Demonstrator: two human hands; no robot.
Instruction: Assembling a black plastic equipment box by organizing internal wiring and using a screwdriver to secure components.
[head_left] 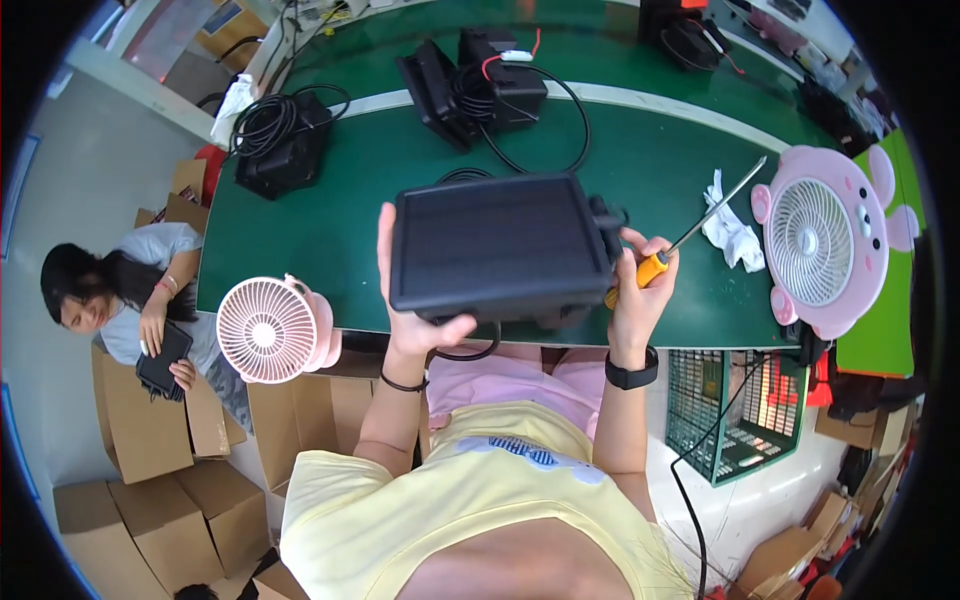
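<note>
I hold a black rectangular solar panel unit (500, 242) above the green table, its flat ribbed face turned up. My left hand (408, 320) grips its left end, with the thumb along the near edge and fingers going underneath. In my right hand (642, 300), closed beside the panel's right end, is a screwdriver (655, 267) with a yellow handle. Its metal shaft points away to the upper right. Some black fittings (607, 222) stick out from the panel's right side, close to my right fingers. A black cable loop hangs below the panel.
Black units with coiled cables (280, 145) (475, 90) stand at the back of the green table (350, 240). A pink fan (265, 330) is at the left edge, a rabbit-shaped fan (825, 240) and crumpled tissue (735, 235) at right. Cartons (140, 420), a green crate (735, 410) and a seated co-worker (150, 270) surround it.
</note>
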